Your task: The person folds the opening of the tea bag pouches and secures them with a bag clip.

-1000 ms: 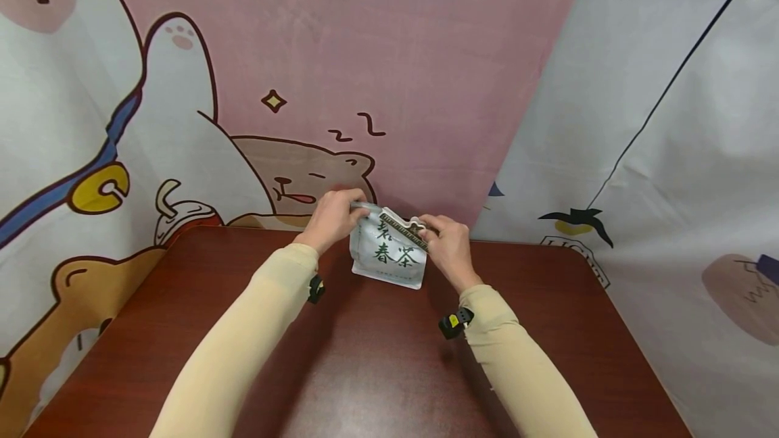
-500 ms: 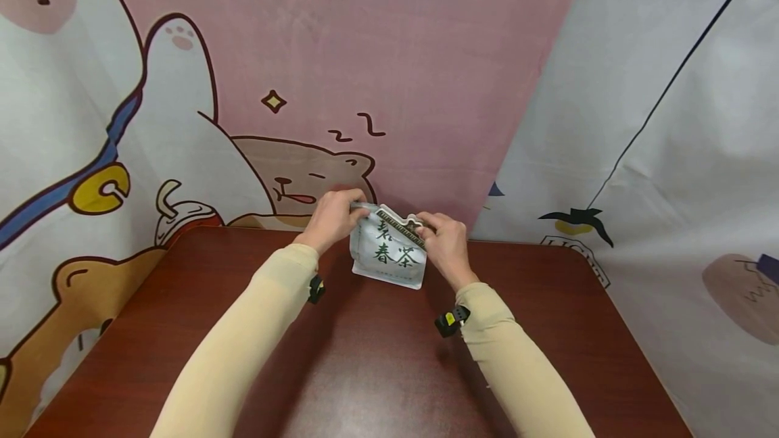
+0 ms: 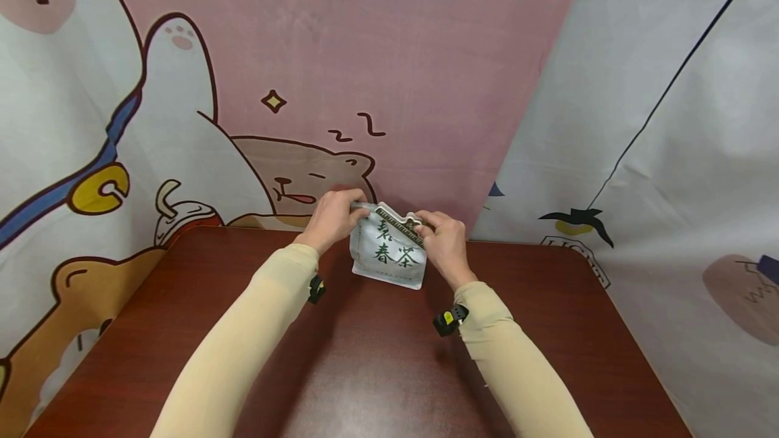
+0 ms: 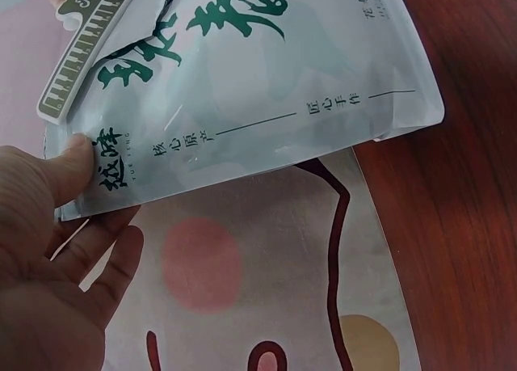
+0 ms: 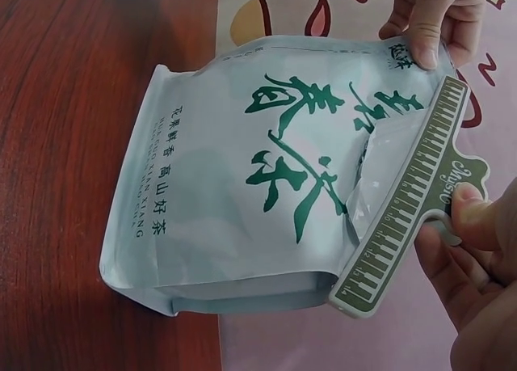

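A pale silver tea pouch (image 3: 389,268) with green Chinese characters stands on the table, its top edge raised between both hands. My left hand (image 3: 333,218) pinches the pouch's upper left corner; in the left wrist view the thumb lies on the printed front. My right hand (image 3: 449,247) pinches the handle of a long bag clip (image 5: 404,201), printed with piano keys and "Music". The clip lies slanted along the folded-over top of the pouch in the right wrist view. Whether it grips the fold firmly cannot be told.
The reddish-brown wooden table (image 3: 365,370) reaches back to a cartoon-printed cloth backdrop (image 3: 426,86). Close behind the pouch and hands is the table's far edge. Each wrist carries a small black camera.
My right hand and the clip have shifted slightly up and left along the pouch's top. The left hand and the pouch have stayed nearly still.
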Action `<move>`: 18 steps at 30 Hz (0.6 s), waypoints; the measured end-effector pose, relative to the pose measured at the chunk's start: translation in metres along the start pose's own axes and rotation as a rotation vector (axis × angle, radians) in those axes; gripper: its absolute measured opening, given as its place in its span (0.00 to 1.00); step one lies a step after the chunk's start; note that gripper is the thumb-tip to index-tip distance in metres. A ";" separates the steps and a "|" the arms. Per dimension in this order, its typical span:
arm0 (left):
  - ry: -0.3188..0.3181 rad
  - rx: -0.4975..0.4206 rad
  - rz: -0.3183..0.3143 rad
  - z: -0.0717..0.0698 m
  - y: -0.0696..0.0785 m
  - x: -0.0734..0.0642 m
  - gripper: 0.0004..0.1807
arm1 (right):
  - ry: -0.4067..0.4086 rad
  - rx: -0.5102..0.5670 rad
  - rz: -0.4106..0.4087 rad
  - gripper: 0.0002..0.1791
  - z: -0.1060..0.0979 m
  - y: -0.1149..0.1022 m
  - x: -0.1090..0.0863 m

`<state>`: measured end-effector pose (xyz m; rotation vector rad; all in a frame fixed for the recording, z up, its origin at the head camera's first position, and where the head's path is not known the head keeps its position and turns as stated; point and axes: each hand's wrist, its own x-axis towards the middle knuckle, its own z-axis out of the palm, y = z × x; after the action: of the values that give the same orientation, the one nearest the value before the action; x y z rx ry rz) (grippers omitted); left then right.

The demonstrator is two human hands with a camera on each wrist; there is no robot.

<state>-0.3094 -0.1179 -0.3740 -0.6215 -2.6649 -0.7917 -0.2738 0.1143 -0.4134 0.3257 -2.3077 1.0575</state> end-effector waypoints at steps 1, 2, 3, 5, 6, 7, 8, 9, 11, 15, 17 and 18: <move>0.000 0.000 0.000 0.000 0.000 0.000 0.05 | 0.000 0.002 0.002 0.10 0.000 -0.001 0.000; 0.000 0.000 0.001 0.000 0.000 0.000 0.05 | 0.001 0.005 0.004 0.10 0.000 -0.001 0.001; 0.001 0.002 0.002 0.000 0.000 0.000 0.06 | 0.002 0.007 0.005 0.10 0.000 -0.001 0.001; 0.001 0.003 0.001 0.000 0.001 0.000 0.06 | 0.002 0.013 0.010 0.10 0.001 -0.002 0.001; 0.001 0.002 0.000 0.000 0.001 0.000 0.06 | 0.003 0.014 0.012 0.10 0.001 -0.002 0.002; 0.002 0.003 -0.001 -0.001 0.002 0.000 0.06 | 0.003 0.017 0.012 0.10 0.001 -0.002 0.002; 0.002 0.005 -0.003 -0.001 0.002 -0.001 0.06 | 0.004 0.020 0.012 0.10 0.001 -0.002 0.002; 0.003 0.007 -0.004 -0.001 0.002 -0.001 0.06 | 0.005 0.020 0.010 0.10 0.001 -0.002 0.002; 0.002 0.007 -0.008 -0.001 0.002 -0.001 0.06 | 0.005 0.023 0.006 0.10 0.001 -0.002 0.002; 0.000 0.008 -0.011 0.000 0.001 0.000 0.06 | 0.000 0.023 0.000 0.10 0.001 0.000 0.002; -0.004 0.006 -0.013 0.000 0.001 0.000 0.05 | -0.008 0.022 0.005 0.10 0.001 0.000 0.003; -0.007 0.005 -0.016 0.000 0.001 0.000 0.05 | -0.013 0.020 0.010 0.10 0.002 0.001 0.003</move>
<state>-0.3088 -0.1168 -0.3732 -0.6032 -2.6805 -0.7878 -0.2774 0.1139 -0.4132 0.3309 -2.3139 1.0872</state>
